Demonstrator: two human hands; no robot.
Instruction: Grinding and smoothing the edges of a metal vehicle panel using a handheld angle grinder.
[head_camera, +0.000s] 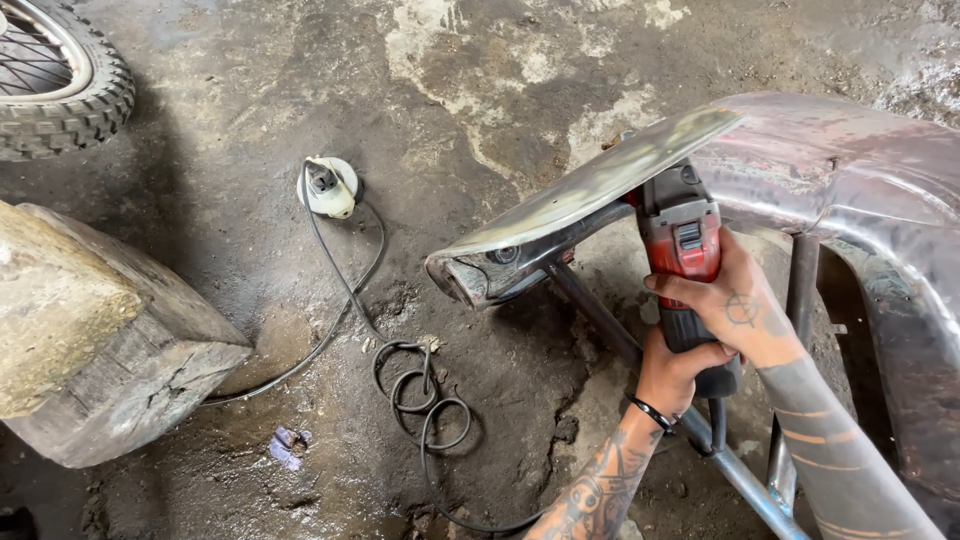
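A red and black angle grinder (683, 240) sits under the edge of a curved bare-metal mudguard (600, 185). My right hand (735, 310) wraps around the grinder's body from the right side. Lower on the grinder's black handle, my left hand (672, 372) grips it; that wrist wears a dark bracelet. The grinder's head is hidden behind the mudguard's edge. The mudguard continues right into a wider worn metal body panel (850, 170), carried on a thin tubular frame (600, 320).
The grinder's black cord (425, 400) coils on the dirty concrete floor and runs to a white plug socket (328, 187). A large wooden block (100, 340) lies at the left. A knobby motorcycle tyre (60, 80) shows at the top left.
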